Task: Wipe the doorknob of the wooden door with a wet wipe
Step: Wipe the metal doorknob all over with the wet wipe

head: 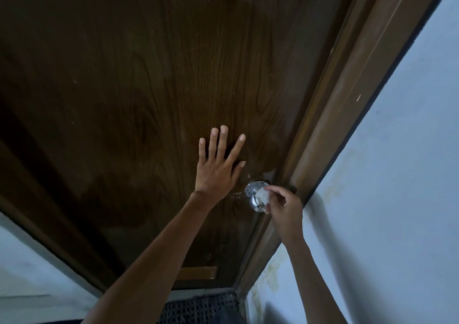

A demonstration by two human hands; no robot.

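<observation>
A dark wooden door (149, 87) fills most of the view. Its shiny metal doorknob (255, 200) sticks out near the door's right edge, on a round plate. My right hand (283, 211) holds a small white wet wipe (262, 195) with curled fingers and presses it against the right side of the knob. My left hand (218, 167) lies flat on the door with its fingers spread, just up and left of the knob.
The brown door frame (347, 105) runs diagonally along the door's right edge. A pale wall (397, 199) with yellowish stains lies to the right, and more pale wall at the lower left. A dark mesh mat (198, 306) lies at the door's foot.
</observation>
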